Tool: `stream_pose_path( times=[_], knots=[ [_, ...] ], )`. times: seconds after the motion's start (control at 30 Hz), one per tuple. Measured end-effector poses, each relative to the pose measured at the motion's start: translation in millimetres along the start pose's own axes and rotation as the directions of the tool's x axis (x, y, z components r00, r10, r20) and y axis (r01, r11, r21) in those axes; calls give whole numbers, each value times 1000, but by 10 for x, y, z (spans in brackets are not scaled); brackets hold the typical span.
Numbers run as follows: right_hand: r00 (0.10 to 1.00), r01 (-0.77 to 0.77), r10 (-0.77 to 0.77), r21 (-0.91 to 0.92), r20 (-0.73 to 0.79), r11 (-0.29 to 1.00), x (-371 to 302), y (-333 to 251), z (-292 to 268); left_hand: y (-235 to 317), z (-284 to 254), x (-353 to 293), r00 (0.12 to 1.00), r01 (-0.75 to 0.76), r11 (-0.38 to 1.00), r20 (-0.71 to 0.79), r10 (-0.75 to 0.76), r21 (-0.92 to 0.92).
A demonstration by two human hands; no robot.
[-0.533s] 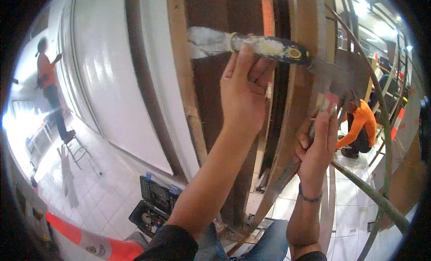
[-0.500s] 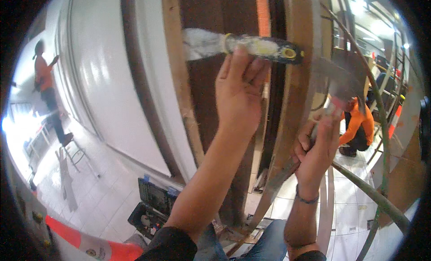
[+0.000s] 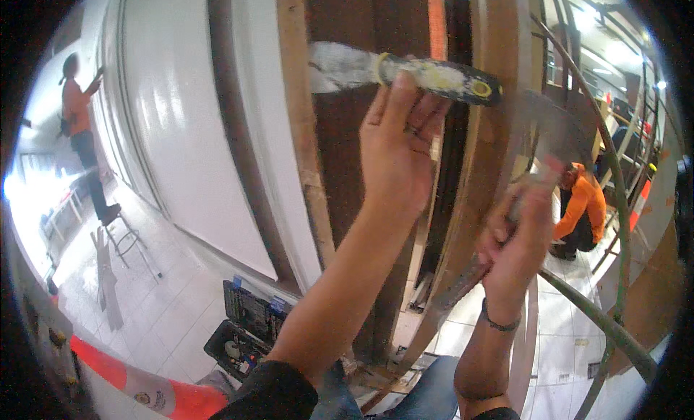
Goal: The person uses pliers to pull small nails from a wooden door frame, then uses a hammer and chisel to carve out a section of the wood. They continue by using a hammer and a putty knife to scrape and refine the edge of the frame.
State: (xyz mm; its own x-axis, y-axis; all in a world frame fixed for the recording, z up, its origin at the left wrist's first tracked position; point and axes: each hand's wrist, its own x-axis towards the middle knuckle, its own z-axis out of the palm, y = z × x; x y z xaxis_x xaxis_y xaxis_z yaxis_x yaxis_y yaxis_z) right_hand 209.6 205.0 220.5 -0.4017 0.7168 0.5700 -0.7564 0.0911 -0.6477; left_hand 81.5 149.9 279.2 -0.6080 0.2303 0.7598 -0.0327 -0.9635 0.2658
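My left hand (image 3: 397,149) is closed round the handle of a putty knife (image 3: 441,79), whose white-smeared blade points left. The blade's tip meets the edge of an upright wooden stud (image 3: 295,95) beside the white panel. In my right hand (image 3: 519,228), also closed, is a hammer (image 3: 555,125), blurred by motion. The hammer's head is just right of the putty knife's butt end, with a small gap between them. Dark brown boarding (image 3: 343,152) lies behind my left hand.
An open tool case (image 3: 242,340) and an orange-and-white traffic cone (image 3: 148,387) are at lower left. Green poles (image 3: 600,315) cross on the right. One person (image 3: 78,109) stands on a stool (image 3: 130,239) at far left; another (image 3: 582,203) crouches at right.
The whole view has shifted slightly, so most things sit further right. My left hand still holds the putty knife at the stud. The hammer remains near its butt end, blurred in both frames.
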Motion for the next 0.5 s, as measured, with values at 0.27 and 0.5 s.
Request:
stream_pose_path(
  times=[0.27, 0.5],
  knots=[
    [997, 36, -31, 82, -66, 996, 31, 62, 35, 46, -16, -6, 1000, -12, 999, 12, 12, 33],
    [991, -70, 71, -17, 111, 997, 6, 73, 139, 101, 83, 43, 998, 12, 1000, 69, -10, -25]
  ],
)
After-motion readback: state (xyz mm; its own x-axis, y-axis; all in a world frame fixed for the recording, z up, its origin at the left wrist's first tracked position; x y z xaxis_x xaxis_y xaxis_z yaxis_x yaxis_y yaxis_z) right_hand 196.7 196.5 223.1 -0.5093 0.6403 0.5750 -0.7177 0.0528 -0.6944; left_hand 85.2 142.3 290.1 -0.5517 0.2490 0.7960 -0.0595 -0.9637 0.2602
